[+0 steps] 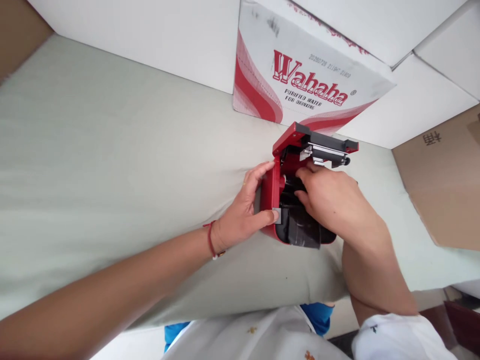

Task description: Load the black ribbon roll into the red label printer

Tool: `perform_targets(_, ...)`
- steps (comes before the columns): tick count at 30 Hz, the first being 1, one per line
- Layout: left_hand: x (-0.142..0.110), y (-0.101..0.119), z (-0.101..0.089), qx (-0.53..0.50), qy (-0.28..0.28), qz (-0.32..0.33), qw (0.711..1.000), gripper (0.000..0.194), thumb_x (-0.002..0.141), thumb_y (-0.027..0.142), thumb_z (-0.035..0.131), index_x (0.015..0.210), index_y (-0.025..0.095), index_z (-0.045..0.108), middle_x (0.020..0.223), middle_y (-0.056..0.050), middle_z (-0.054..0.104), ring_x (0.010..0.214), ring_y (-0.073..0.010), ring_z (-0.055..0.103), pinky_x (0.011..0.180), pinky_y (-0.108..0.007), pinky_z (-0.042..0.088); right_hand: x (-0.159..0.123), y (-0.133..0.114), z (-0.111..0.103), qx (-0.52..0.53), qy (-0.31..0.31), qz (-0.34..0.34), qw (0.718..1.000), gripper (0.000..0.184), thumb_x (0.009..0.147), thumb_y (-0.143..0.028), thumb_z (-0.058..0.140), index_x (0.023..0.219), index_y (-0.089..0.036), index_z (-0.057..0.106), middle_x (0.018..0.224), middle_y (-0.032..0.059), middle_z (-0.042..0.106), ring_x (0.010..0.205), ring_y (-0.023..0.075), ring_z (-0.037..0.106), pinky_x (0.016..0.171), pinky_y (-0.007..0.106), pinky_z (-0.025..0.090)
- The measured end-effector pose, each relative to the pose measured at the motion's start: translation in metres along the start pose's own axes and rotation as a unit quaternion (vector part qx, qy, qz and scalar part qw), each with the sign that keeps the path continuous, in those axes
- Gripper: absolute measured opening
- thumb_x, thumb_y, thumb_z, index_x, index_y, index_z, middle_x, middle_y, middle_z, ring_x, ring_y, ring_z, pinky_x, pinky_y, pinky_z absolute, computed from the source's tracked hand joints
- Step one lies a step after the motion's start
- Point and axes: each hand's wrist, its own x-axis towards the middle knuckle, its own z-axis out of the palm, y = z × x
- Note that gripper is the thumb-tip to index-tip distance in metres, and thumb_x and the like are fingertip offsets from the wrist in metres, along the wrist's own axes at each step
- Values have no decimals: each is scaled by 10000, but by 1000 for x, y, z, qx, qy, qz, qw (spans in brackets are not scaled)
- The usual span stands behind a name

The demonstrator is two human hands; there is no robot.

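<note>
A small red printer (269, 200) sits on the cloth with its lid (318, 142) raised, showing a dark roller and metal parts under the lid's edge. My left hand (249, 207) grips its left side, fingers behind the wall and thumb on a grey latch (276, 215). My right hand (330, 195) reaches into the compartment from the right, its thumb and fingers closed around a black roll (291, 185); the fingertips are partly hidden. A strip of dark shiny film (304, 230) hangs over the printer's front edge.
Pale green cloth (112, 150) covers the surface. Behind the printer stands a white and red water carton (300, 65) against white boxes (150, 40). A brown cardboard box (446, 185) stands at the right, another brown box (18, 35) at the far left.
</note>
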Motion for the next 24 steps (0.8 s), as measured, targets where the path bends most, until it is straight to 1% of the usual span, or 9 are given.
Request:
perform_targets(3,0,0,0,18,8,11,1000,1002,1018,605,904,1880,454,416,1968,-83,460,1833,-444,444,1552,-722,375,-29,15,6,77,71,-23,994,300,1157,-258,605,1408,-194,756,1323,143,837,910,302,814,730,397,498)
perform_targets(6,0,-1,1,35,10,21,999,992,1026,579,887,1886,463,404,1980,-70,454,1832,-433,447,1532,-714,412,-75,51,14,201,209,-93,952,329,1212,-410,585,1439,-261,771,1079,57,818,647,184,630,682,357,532)
perform_targets(8,1,-2,1,45,13,25,999,980,1033,569,875,1885,468,403,1981,-67,455,1826,-427,457,1522,-712,431,-101,80,21,219,267,-44,938,407,1229,-619,625,1480,-340,782,831,7,686,548,172,496,598,352,469)
perform_targets(10,1,-2,1,54,18,27,998,974,1034,562,873,1884,461,408,1968,-72,476,1823,-424,463,1515,-707,444,-113,107,32,225,269,58,935,544,1180,-808,639,1469,-376,801,752,7,610,549,191,500,548,363,405)
perform_targets(13,0,-1,1,59,20,26,998,965,1031,552,872,1878,448,420,1950,-81,498,1826,-423,460,1513,-706,451,-102,127,57,288,160,108,938,853,1034,-1029,624,1388,-281,831,736,32,666,558,209,559,549,374,446)
perform_targets(16,0,2,-1,38,13,13,999,956,1029,546,867,1871,450,425,1963,-82,473,1831,-426,451,1523,-718,436,-73,126,83,344,82,91,931,923,957,-1031,640,1337,-217,851,653,12,628,546,205,530,585,374,450)
perform_targets(20,0,6,-2,-9,-3,-19,1000,967,1020,532,887,1861,466,413,1992,-75,403,1851,-428,420,1557,-743,367,-41,133,108,358,125,155,912,813,1005,-893,664,1423,-228,872,642,-8,564,605,213,552,661,372,476)
perform_targets(22,0,8,-1,-22,-6,-28,999,966,1015,531,898,1850,476,416,1978,-70,409,1854,-427,415,1563,-751,354,-26,146,118,342,176,209,899,722,1079,-766,627,1477,-208,854,754,37,657,697,237,630,747,402,541)
perform_targets(24,0,9,-1,-27,-6,-32,999,967,1010,529,910,1844,479,423,1962,-69,427,1860,-427,405,1563,-752,355,-7,160,129,326,207,240,891,569,1106,-597,666,1462,-196,856,1022,113,793,849,253,719,878,438,612)
